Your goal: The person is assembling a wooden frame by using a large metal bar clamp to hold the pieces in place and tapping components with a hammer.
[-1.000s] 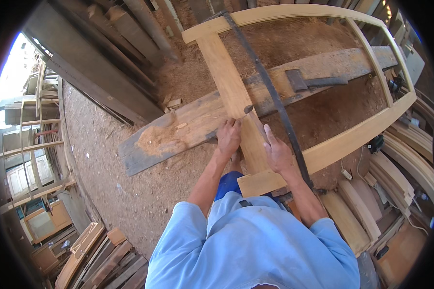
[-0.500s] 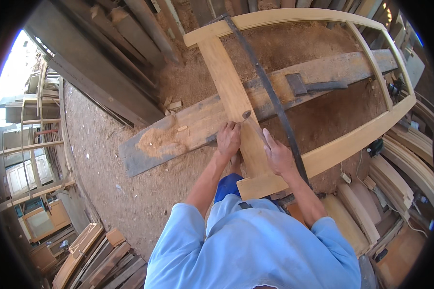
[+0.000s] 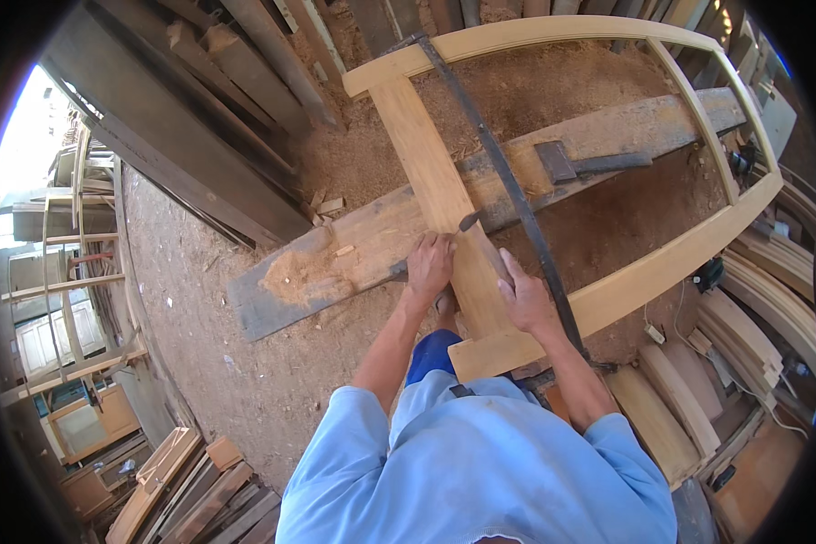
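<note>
A pale wooden frame [image 3: 671, 263] with a curved far end lies in front of me, its wide crosspiece [image 3: 426, 154] running toward my body. My right hand [image 3: 528, 301] is closed round the wooden handle of a hammer [image 3: 491, 254], whose small dark head is over the crosspiece. Against the crosspiece's left edge, my left hand [image 3: 431, 267] has its fingers pinched together close to the hammer head. Whatever sits between those fingertips is too small or hidden to make out. A long dark bar clamp [image 3: 508, 177] spans the frame just right of the crosspiece.
Under the frame lies a thick grey plank [image 3: 254, 304] with sawdust on it and a dark block [image 3: 558, 161]. Tall boards [image 3: 181, 136] lean at upper left. Curved wood pieces [image 3: 666, 399] and a cable crowd the right; scrap timber [image 3: 199, 499] is stacked at lower left.
The hammer head has shifted very slightly right along the crosspiece. Both hands stay almost where they were, the left still pinched at the crosspiece edge.
</note>
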A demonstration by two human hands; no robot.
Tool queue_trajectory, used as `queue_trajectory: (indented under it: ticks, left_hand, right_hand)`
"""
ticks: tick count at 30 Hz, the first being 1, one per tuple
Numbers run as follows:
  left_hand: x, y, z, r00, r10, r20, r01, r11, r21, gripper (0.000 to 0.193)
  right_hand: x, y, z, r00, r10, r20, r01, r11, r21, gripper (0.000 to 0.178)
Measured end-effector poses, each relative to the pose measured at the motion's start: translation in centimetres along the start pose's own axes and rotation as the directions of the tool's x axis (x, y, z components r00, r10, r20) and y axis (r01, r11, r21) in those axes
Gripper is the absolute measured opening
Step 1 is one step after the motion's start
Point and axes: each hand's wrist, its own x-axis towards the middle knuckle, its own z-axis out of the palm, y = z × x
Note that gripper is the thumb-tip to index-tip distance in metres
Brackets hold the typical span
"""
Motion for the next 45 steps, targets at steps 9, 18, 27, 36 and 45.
queue_trajectory:
  ticks: [9,18,27,36,45]
  left_hand:
    - [3.1,-0.5,-1.2,0.958,0.108,0.267,-0.102,0.994,-0.038,0.012]
    - [6.0,1.3,-4.8,0.865,-0.024,0.500,0.262,0.873,-0.411,0.012]
    - [6.3,-1.5,-0.7,0.835,-0.343,0.431,0.518,0.221,-0.827,0.005]
    - [8.4,-6.8,-2.0,0.793,-0.519,0.319,0.330,-0.074,-0.941,0.006]
    - [28.1,-23.6,-12.6,0.869,-0.270,-0.414,0.099,0.916,-0.389,0.013]
  right_hand:
    - [5.5,-4.3,-0.2,0.971,0.139,-0.196,-0.067,0.941,0.332,0.035]
    - [8.6,-1.8,4.1,0.948,0.257,-0.188,-0.148,0.877,0.457,0.021]
    - [12.0,-7.2,4.4,0.920,0.378,-0.105,-0.207,0.694,0.689,0.017]
    - [16.8,-10.2,6.6,0.968,0.055,-0.246,0.044,0.923,0.381,0.043]
    - [19.5,-14.1,9.9,0.912,-0.079,0.402,0.070,0.997,0.039,0.072]
